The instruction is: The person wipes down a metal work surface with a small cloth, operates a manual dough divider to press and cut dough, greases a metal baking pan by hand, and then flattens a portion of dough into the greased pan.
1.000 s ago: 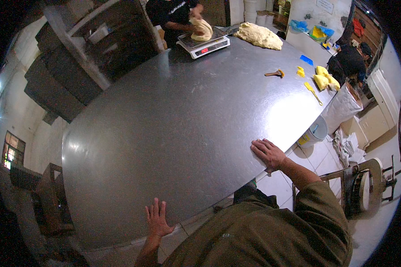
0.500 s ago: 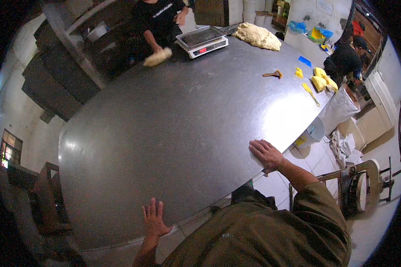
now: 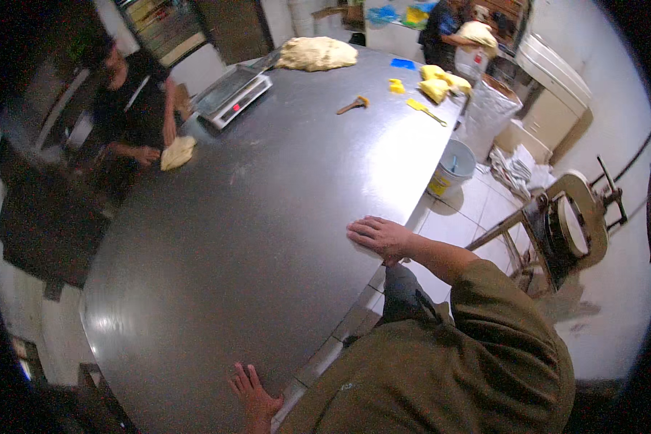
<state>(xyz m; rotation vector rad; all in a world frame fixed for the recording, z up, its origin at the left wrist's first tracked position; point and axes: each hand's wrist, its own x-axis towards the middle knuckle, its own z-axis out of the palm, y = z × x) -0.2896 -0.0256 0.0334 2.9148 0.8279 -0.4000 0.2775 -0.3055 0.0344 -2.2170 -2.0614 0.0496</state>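
Observation:
My left hand (image 3: 255, 396) rests with spread fingers on the steel table (image 3: 239, 275), near its front edge at the bottom. My right hand (image 3: 376, 235) lies on the table's right edge, fingers stretched out and holding nothing. Beyond my hands, a co-worker (image 3: 130, 101) at the left has both hands at a flattened piece of dough (image 3: 178, 152) on the far left edge. A white digital scale (image 3: 235, 101) with a metal tray stands beside that person, and a large dough mass (image 3: 316, 53) sits at the table's back.
Yellow blocks (image 3: 435, 88), a blue scraper (image 3: 402, 64), a yellow spatula (image 3: 427, 113) and a wooden-handled tool (image 3: 352, 105) lie back right. A bucket (image 3: 449, 166) and metal machine (image 3: 564, 228) stand right of the table. Another person (image 3: 441, 32) holds something pale behind.
The view has swung, shifting the table's objects left. The co-worker's dough has moved from above the scale down onto the table edge. The person at back right has straightened. My hands stay on the table.

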